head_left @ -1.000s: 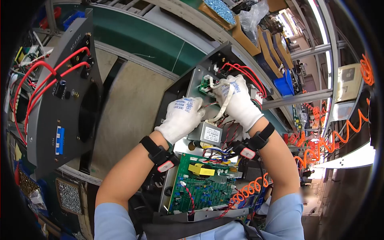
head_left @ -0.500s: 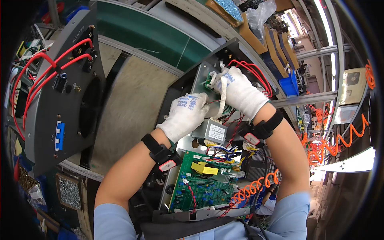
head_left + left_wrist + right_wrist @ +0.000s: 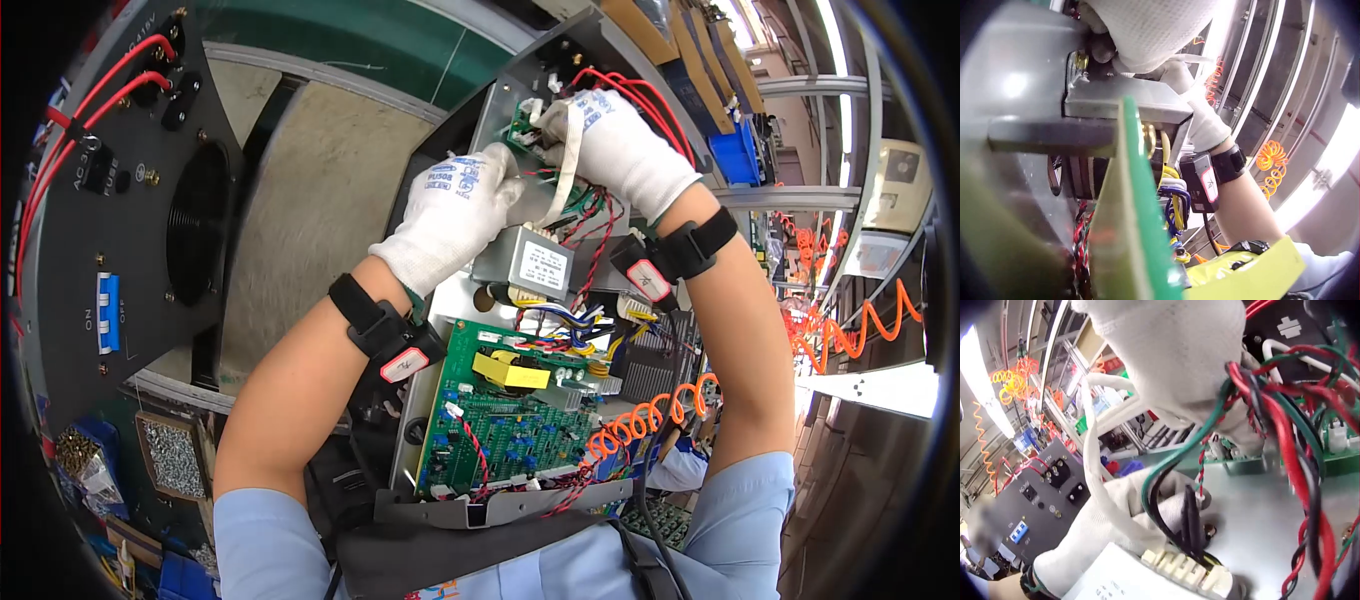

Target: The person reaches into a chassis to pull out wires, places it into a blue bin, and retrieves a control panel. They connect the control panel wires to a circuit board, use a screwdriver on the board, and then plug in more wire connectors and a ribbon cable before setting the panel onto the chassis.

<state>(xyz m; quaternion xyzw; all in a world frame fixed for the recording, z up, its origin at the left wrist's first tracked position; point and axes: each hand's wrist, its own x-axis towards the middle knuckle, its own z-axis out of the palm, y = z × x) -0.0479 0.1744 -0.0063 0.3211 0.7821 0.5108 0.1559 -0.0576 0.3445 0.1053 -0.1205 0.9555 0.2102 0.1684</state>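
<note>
Both hands wear white gloves inside an opened metal chassis. My left hand (image 3: 455,205) is above a boxy transformer (image 3: 535,262), its thumb and finger pinching a thin twisted red-and-black wire (image 3: 1201,472). At a small green board (image 3: 521,125), the right hand (image 3: 620,150) has its fingers curled and the fingertips around a white plug (image 3: 1217,449), partly hidden by the glove. A white sleeved cable (image 3: 569,165) hangs in a loop over the right fingers and down toward the transformer. Loose red, black and green wires (image 3: 1294,450) run below the right hand.
A large green circuit board (image 3: 510,435) with a yellow component fills the chassis's near end. Thick red cables (image 3: 650,105) arch beside the right hand. A dark panel (image 3: 120,210) with a blue switch stands at left. An orange coiled hose (image 3: 640,425) crosses at right.
The head view has shifted, putting the dark panel further left. Both hands stay near the small board; the right hand has drawn in over it and the white cable hangs straighter.
</note>
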